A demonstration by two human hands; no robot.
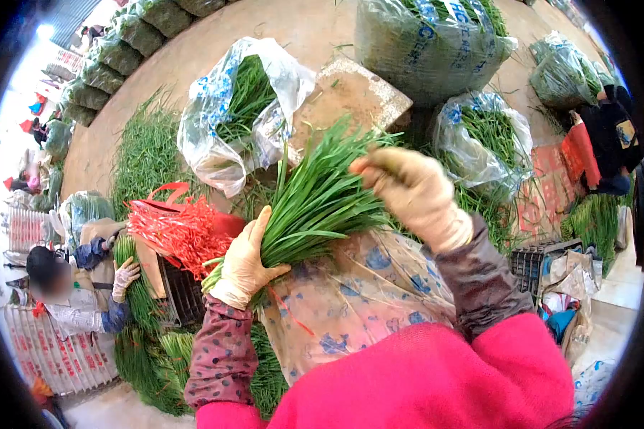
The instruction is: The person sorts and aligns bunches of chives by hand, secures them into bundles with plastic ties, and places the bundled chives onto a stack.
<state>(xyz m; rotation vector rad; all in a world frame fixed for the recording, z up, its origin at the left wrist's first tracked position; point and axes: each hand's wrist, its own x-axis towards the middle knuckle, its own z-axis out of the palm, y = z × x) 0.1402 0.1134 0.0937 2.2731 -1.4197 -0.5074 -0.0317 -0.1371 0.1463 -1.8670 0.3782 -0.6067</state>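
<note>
A thick bunch of garlic chives (pixel 322 196) lies across my lap, its leaf tips pointing up and right. My left hand (pixel 242 263), in a pale glove, grips the bunch near the stem ends, which stick out at its left side. My right hand (pixel 411 189), gloved too, is raised by the leaf tips with its fingers curled together and slightly blurred. Something orange shows at its fingertips, and whatever they pinch is hidden. Under the bunch, a clear plastic apron (pixel 358 300) with blue prints covers my lap. Red plastic strips (pixel 175 229) lie beside my left hand.
Open plastic bags of chives stand ahead, one at left (pixel 193 136) and one at right (pixel 519 143). Between them is a worn board (pixel 350 100), with a large full bag (pixel 429 61) behind. A co-worker (pixel 86 286) handles chives at left; black crates (pixel 533 268) stand at right.
</note>
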